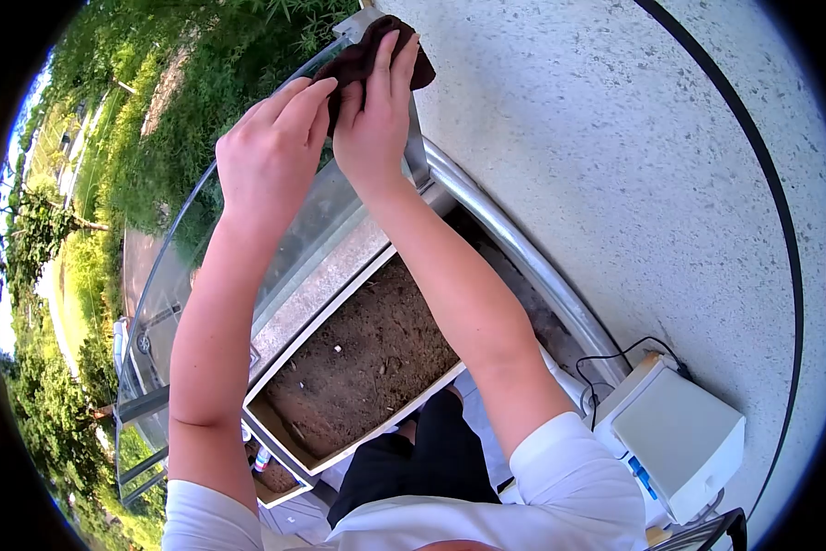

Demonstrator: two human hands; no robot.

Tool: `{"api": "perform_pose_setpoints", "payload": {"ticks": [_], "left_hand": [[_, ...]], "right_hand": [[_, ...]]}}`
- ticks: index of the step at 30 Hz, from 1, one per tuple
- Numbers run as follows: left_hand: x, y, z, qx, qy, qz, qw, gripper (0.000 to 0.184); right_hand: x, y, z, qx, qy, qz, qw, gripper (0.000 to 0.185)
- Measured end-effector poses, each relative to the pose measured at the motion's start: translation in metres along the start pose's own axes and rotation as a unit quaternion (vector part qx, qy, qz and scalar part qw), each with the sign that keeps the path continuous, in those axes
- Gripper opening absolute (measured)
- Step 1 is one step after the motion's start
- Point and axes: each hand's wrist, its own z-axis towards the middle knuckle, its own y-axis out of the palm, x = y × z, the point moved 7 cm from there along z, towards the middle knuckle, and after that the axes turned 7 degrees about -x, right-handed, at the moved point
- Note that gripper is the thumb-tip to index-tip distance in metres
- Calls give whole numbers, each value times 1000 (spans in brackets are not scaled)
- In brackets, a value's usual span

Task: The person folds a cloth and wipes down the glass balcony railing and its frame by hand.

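A dark brown cloth (358, 64) is bunched at the top edge of a glass panel (303, 220), near the wall. My left hand (275, 147) has its fingers bent and pressed on the lower left end of the cloth. Just to its right, my right hand (376, 119) holds the cloth, with its fingers over the fabric and part of it hanging past the fingertips. Both arms reach up and forward, and the hands are close together. Some of the cloth is hidden behind the fingers.
Below my arms lies a long planter (261, 404) filled with brown soil. A silver pipe (523, 248) runs along the speckled wall (633, 184). At the lower right stands a white box (679, 436) with a black cable. Greenery and a road lie beyond the glass.
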Motion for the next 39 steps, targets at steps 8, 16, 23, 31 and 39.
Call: {"api": "perform_pose_setpoints", "payload": {"ticks": [8, 16, 23, 31, 39], "left_hand": [[3, 49, -32, -33, -16, -29, 999, 10], [13, 148, -89, -117, 16, -72, 990, 15], [12, 198, -122, -151, -23, -87, 984, 20], [0, 252, -164, -167, -96, -138, 972, 24], [8, 263, -172, -149, -90, -110, 978, 23]], "right_hand": [[51, 7, -40, -14, 14, -18, 1000, 75], [147, 21, -128, -78, 103, -41, 991, 84], [193, 28, -173, -66, 135, -47, 988, 78], [235, 29, -218, -75, 198, -55, 976, 71], [245, 24, -236, -103, 242, -55, 963, 74]]}}
